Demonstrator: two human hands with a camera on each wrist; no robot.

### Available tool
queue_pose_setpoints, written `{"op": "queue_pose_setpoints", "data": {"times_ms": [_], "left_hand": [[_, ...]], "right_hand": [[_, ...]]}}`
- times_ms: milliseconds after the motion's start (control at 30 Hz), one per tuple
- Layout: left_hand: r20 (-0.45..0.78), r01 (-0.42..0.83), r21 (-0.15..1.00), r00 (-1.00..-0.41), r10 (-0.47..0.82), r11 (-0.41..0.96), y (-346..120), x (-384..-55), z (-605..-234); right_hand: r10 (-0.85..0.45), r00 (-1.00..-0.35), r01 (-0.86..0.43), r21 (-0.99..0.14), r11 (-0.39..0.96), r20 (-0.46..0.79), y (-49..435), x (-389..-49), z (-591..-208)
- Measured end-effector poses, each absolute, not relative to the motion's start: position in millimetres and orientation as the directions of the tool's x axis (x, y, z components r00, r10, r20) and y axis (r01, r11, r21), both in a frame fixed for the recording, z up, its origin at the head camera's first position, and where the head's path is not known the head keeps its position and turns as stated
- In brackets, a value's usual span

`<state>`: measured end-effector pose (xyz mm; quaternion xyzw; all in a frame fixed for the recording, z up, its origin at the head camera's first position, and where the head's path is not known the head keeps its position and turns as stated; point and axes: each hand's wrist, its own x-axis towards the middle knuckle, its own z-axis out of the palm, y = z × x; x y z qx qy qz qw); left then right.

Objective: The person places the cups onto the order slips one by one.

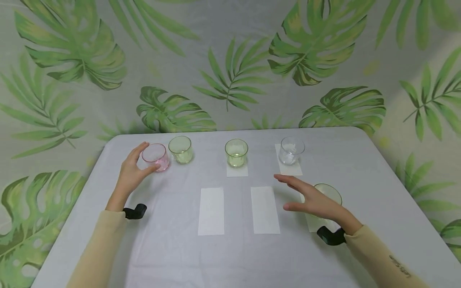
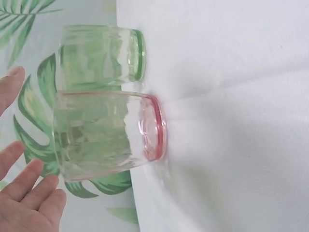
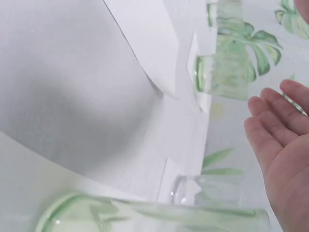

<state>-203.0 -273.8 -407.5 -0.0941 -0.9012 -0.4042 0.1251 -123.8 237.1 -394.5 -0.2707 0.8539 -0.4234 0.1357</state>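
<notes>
My left hand [image 1: 132,169] hovers at a pink-tinted glass [image 1: 162,163], thumb and fingers spread to either side of it. In the left wrist view the fingertips [image 2: 33,166] stand apart from the pink glass [image 2: 106,133]. Just right of it is a green glass [image 1: 181,154]. My right hand [image 1: 311,199] is held in the air with fingers extended, holding nothing. It partly covers another green glass [image 1: 332,192], which stands on a white paper strip at the right. The right wrist view shows this green glass [image 3: 145,215] close by.
At the back, a green glass [image 1: 236,154] and a clear glass [image 1: 291,151] stand on white paper strips. Two bare paper strips [image 1: 211,212] lie nearer the front, the second paper strip [image 1: 265,210] to the right. A leaf-print cloth [image 1: 234,80] hangs behind the white table [image 1: 173,256].
</notes>
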Motion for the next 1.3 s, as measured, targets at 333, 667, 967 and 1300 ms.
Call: {"op": "queue_pose_setpoints", "data": {"times_ms": [333, 667, 967, 1300], "left_hand": [[0.243, 0.242, 0.755, -0.967, 0.083, 0.610, -281, -210, -419], [0.195, 0.189, 0.769, -0.979, 0.058, 0.610, -285, -215, -428], [0.232, 0.203, 0.817, -0.973, 0.015, 0.540, -283, -217, -430], [0.206, 0.165, 0.885, -0.977, -0.048, 0.436, -270, -201, -408]], "right_hand": [[-0.563, -0.826, -0.306, -0.810, 0.501, -0.037, 224, -120, -411], [-0.555, -0.831, -0.326, -0.764, 0.557, -0.050, 222, -122, -434], [-0.572, -0.820, -0.410, -0.690, 0.597, -0.008, 222, -123, -446], [-0.589, -0.808, -0.421, -0.673, 0.608, -0.026, 221, -121, -451]]}}
